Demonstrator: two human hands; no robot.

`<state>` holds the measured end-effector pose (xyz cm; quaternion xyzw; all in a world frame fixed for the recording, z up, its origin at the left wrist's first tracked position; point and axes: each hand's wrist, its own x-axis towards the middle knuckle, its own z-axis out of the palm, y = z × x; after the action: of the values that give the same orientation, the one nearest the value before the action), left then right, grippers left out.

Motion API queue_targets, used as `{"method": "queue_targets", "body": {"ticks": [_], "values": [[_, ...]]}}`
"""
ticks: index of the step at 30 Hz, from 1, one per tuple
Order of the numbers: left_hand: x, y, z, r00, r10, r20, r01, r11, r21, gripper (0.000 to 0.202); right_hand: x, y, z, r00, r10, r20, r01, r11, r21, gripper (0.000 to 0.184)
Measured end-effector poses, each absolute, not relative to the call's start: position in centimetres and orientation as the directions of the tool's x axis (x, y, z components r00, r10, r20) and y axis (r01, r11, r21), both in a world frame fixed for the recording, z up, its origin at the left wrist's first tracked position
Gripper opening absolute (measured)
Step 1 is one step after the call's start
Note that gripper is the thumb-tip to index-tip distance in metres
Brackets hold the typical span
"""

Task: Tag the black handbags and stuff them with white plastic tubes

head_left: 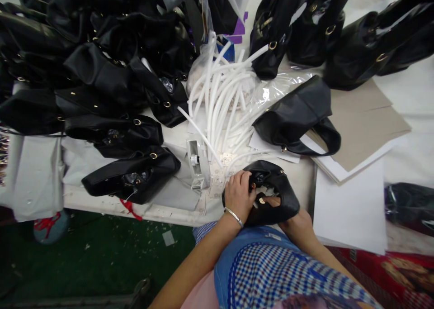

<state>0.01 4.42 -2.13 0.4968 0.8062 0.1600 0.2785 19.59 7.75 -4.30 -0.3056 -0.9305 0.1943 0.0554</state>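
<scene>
A small black leather handbag (288, 196) with gold-coloured fittings is held against my body at the table's front edge, its opening facing up. My left hand (239, 192), with a bracelet at the wrist, is closed over the bag's left side, fingers curled onto the rim. On the other side, my right hand (299, 222) reaches under the bag's right edge. Some of its fingers show through the opening, near a round gold piece; the rest are hidden by the bag. Just beyond lies a bunch of white flexible tubes (220, 103).
Many black handbags (98, 69) crowd the left of the table. More bags (271, 33) stand at the back right. Another bag (298, 114) rests on cardboard sheets (366, 123). A grey-white dispenser-like object (197, 162) sits left of my hands. White sheets (349, 205) lie right.
</scene>
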Motion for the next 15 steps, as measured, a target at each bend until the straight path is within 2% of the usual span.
{"method": "queue_targets", "body": {"ticks": [6, 9, 12, 15], "values": [[-0.8, 4.5, -3.1, -0.377, 0.878, -0.296, 0.664, 0.479, 0.575, 0.034, 20.1, 7.5, -5.0, -0.8, 0.596, 0.072, 0.524, 0.751, -0.401, 0.027], [-1.2, 4.5, -3.2, -0.374, 0.872, -0.317, 0.653, 0.49, 0.578, 0.03, 20.4, 7.4, -5.1, -0.791, 0.608, 0.064, 0.537, 0.742, -0.401, 0.026], [-1.4, 4.0, -2.6, -0.341, 0.911, -0.232, 0.691, 0.41, 0.595, 0.028, 20.6, 7.3, -5.2, -0.782, 0.621, 0.051, 0.549, 0.725, -0.416, 0.027], [-1.4, 3.5, -1.9, -0.324, 0.938, -0.125, 0.784, 0.34, 0.52, 0.029, 20.4, 7.4, -5.1, -0.768, 0.639, 0.04, 0.559, 0.7, -0.444, 0.025]]}}
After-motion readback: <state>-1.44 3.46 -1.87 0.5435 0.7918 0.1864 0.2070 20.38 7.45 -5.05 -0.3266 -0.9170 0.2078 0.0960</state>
